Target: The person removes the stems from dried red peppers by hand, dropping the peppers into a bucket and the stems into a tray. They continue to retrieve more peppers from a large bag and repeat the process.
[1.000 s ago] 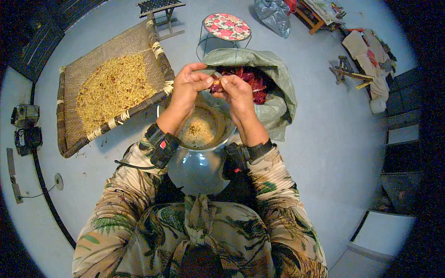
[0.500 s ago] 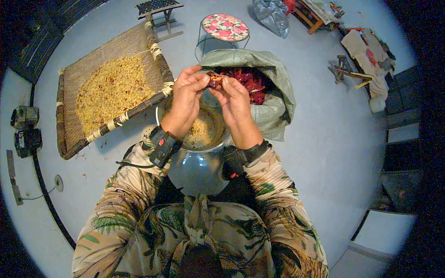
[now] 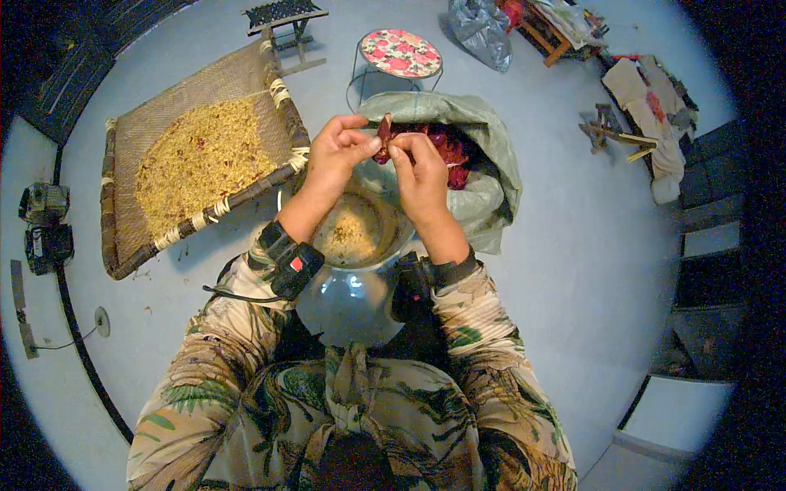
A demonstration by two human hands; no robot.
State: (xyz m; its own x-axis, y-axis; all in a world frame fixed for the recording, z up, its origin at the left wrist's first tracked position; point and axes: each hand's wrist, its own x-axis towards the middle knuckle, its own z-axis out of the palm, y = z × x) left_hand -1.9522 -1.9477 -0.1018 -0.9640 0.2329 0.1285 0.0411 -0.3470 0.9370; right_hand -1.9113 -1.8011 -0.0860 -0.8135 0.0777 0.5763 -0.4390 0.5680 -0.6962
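Observation:
Both hands grip a dark red dried chili pepper (image 3: pixel 384 131) above the far rim of a shiny metal bowl (image 3: pixel 344 303). My left hand (image 3: pixel 334 157) pinches it from the left between thumb and finger, the other fingers partly spread. From the right, the thumb and curled fingers of my right hand (image 3: pixel 422 176) close on its lower part. The pepper stands roughly upright, its tip above the fingers. Pale yellow seeds (image 3: pixel 352 233) lie in the bowl below. Just beyond my right hand, a pale green woven sack (image 3: pixel 483 204) gapes open, with dried red chili peppers (image 3: pixel 453 151) inside.
On the left lies a square woven tray (image 3: pixel 217 74) with a thick rim, covered in yellow seeds (image 3: pixel 201 155). A floral round stool (image 3: pixel 400 53) and a dark folding stool (image 3: pixel 282 15) stand farther back. A grey plastic bag (image 3: pixel 481 33) sits beyond the sack.
The pepper has turned from lying sideways with its pale inside showing to roughly upright. My right fingers have curled more, and both hands have shifted slightly.

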